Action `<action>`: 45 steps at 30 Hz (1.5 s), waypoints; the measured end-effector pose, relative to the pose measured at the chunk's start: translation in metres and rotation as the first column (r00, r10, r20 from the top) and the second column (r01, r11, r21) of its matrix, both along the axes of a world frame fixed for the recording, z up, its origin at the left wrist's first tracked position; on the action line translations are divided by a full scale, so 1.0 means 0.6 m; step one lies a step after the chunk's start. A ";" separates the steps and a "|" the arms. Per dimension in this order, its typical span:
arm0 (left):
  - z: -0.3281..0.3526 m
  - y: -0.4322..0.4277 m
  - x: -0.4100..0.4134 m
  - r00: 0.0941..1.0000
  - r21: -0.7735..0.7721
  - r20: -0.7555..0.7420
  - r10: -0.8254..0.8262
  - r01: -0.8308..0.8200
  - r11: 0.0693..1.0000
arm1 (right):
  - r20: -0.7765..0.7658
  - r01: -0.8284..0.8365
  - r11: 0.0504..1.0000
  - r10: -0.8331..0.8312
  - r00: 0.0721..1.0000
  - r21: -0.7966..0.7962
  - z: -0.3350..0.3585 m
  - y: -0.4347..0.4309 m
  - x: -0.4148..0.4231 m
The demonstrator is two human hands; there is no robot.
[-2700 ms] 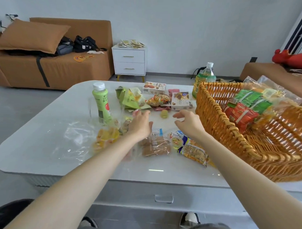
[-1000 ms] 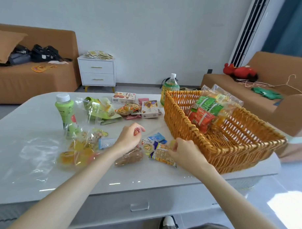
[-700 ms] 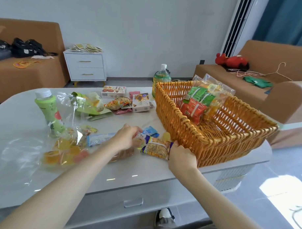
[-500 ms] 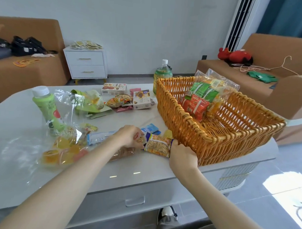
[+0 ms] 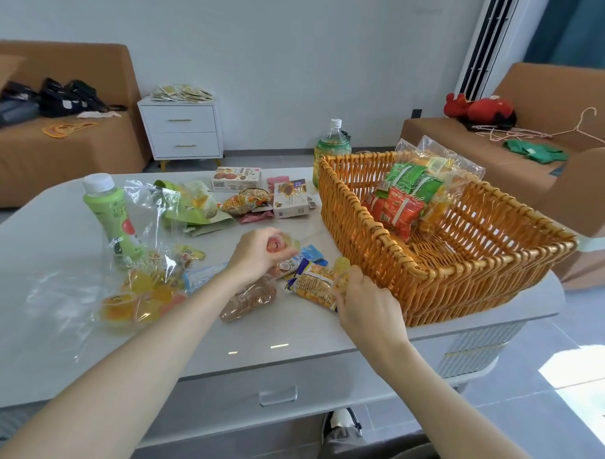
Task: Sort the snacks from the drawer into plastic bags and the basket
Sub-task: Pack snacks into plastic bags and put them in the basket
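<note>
Our left hand (image 5: 259, 253) clasps a small glossy red jelly cup (image 5: 276, 244) over the smooth white bench (image 5: 290, 332). Our right hand (image 5: 368, 309) pinches a translucent yellow jelly cup (image 5: 341, 266) beside the woven orange wicker basket (image 5: 456, 289).

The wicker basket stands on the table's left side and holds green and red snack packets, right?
No. The head view shows the wicker basket on the right side of the table; it does hold green and red snack packets.
</note>
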State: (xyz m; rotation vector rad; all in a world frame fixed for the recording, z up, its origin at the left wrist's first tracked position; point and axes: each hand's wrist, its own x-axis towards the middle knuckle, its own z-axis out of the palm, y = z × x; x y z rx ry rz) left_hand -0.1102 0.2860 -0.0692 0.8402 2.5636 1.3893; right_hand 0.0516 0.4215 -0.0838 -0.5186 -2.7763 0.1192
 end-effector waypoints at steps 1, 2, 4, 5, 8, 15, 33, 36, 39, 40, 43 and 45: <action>0.012 -0.005 0.004 1.000 0.047 0.015 0.009 -0.010 0.999 | -0.051 -0.031 0.998 0.028 0.998 -0.046 0.006 -0.002 0.001; 0.026 -0.011 0.008 1.000 0.084 0.018 0.008 -0.009 0.996 | -0.112 -0.067 0.995 0.058 0.992 -0.078 0.011 -0.005 0.000; 0.049 -0.031 0.016 1.000 0.158 0.005 -0.003 0.002 0.987 | -0.211 -0.129 0.985 0.103 0.972 -0.116 0.020 -0.013 -0.005; 0.061 -0.045 0.021 1.000 0.192 -0.005 0.004 -0.003 0.981 | -0.246 -0.150 0.980 0.114 0.962 -0.132 0.024 -0.020 -0.009; 0.090 -0.098 0.037 0.997 0.258 -0.025 0.071 -0.062 0.964 | -0.337 -0.195 0.966 0.130 0.933 -0.168 0.032 -0.047 -0.029; 0.119 -0.267 0.061 0.926 0.390 -0.061 0.373 -0.322 0.863 | -0.490 -0.303 0.820 0.031 0.871 -0.487 0.063 -0.144 -0.084; 0.079 -0.395 0.004 0.898 0.397 -0.056 0.436 -0.381 0.835 | -0.305 -0.522 0.626 0.428 0.851 -0.579 0.203 -0.240 -0.389; 0.089 -0.395 -0.008 0.895 0.450 -0.037 0.445 -0.383 0.807 | 0.078 -0.514 0.757 0.588 0.805 -0.403 0.231 -0.252 -0.412; 0.099 -0.390 -0.014 0.887 0.509 0.001 0.462 -0.398 0.763 | 0.409 -0.537 0.804 0.593 0.694 -0.256 0.241 -0.273 -0.415; 0.102 -0.388 -0.014 0.887 0.519 0.009 0.462 -0.399 0.756 | 0.467 -0.549 0.799 0.594 0.655 -0.246 0.241 -0.281 -0.417; 0.113 -0.383 -0.013 0.887 0.537 0.019 0.462 -0.399 0.744 | 0.519 -0.644 0.735 0.644 0.562 -0.215 0.237 -0.297 -0.425; 0.119 -0.383 -0.014 0.883 0.561 0.036 0.467 -0.405 0.722 | 0.536 -0.692 0.691 0.673 0.510 -0.209 0.235 -0.308 -0.428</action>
